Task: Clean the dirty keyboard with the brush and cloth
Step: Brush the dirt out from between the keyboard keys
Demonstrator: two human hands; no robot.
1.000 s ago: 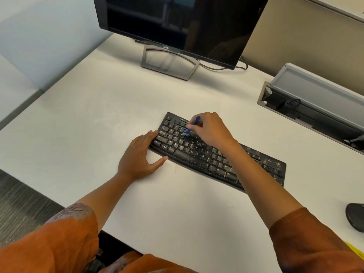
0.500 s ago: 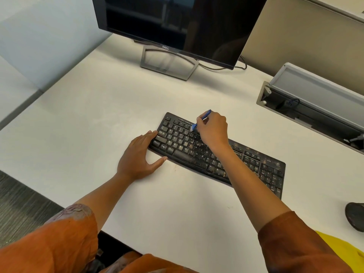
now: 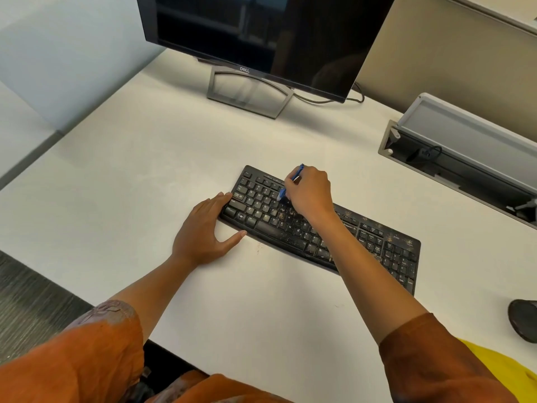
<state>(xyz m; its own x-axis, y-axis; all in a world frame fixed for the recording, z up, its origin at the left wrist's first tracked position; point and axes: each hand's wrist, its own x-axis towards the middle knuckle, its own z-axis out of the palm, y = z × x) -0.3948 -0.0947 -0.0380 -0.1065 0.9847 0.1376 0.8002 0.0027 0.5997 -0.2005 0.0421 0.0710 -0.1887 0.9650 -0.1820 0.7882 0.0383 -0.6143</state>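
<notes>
A black keyboard [image 3: 374, 242] speckled with pale crumbs lies at an angle on the white desk [image 3: 145, 181]. My right hand [image 3: 309, 194] grips a small blue brush [image 3: 290, 183], its tip down on the upper letter rows. The brush handle sticks up past my fingers. My left hand [image 3: 205, 231] lies flat on the desk against the keyboard's left end, fingers straight and touching its edge, thumb spread along the front. A yellow cloth [image 3: 502, 365] shows at the bottom right beside my right sleeve.
A dark Dell monitor [image 3: 261, 33] on a grey stand [image 3: 250, 91] rises behind the keyboard. An open cable tray [image 3: 465, 158] is set in the desk at the right. A black mouse [image 3: 524, 319] sits at the right edge. The desk's front edge runs diagonally at the lower left.
My right hand with the brush swept from the left-centre keys up toward the top row, then came back down a little onto the upper letter rows. My left hand stayed put.
</notes>
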